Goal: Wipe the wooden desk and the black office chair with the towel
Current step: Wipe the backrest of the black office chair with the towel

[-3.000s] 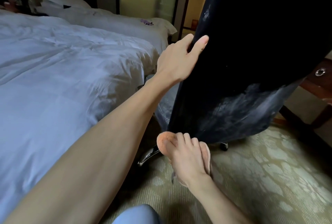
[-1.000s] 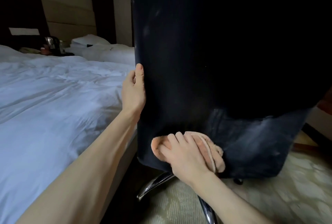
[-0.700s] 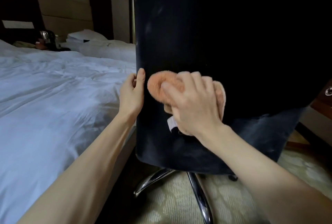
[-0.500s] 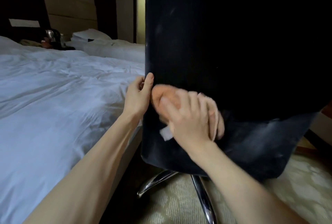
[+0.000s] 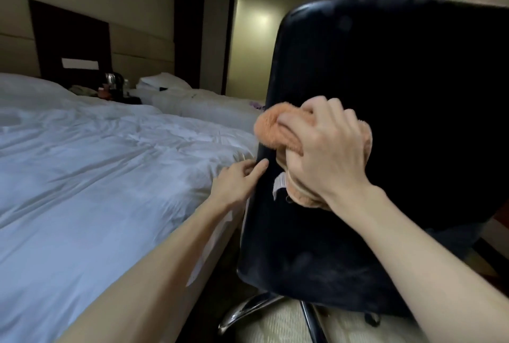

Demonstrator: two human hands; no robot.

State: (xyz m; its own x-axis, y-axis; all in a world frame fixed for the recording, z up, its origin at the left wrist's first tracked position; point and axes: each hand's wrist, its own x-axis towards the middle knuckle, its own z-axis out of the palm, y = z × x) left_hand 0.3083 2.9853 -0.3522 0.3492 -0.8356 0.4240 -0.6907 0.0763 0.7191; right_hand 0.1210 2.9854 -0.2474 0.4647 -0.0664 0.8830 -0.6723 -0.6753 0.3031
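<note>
The black office chair [image 5: 399, 100] fills the right half of the view, its backrest turned toward me. My right hand [image 5: 325, 150] presses a fluffy orange towel [image 5: 271, 129] against the back of the backrest near its left edge; a white label hangs from the towel. My left hand [image 5: 238, 181] grips the backrest's left edge lower down, thumb on the rear face. The wooden desk is hidden behind the chair.
A bed with a white duvet [image 5: 96, 163] runs along the left, close to the chair. The chair's chrome base legs [image 5: 248, 309] spread over the patterned carpet [image 5: 278, 323]. A kettle [image 5: 113, 79] stands on the nightstand at the back, and a second bed [image 5: 198, 103] lies beyond.
My right hand has carried the towel from the backrest's lower rim up to mid-height. My view has tilted upward, showing the chair's top. My left hand stays on the left edge.
</note>
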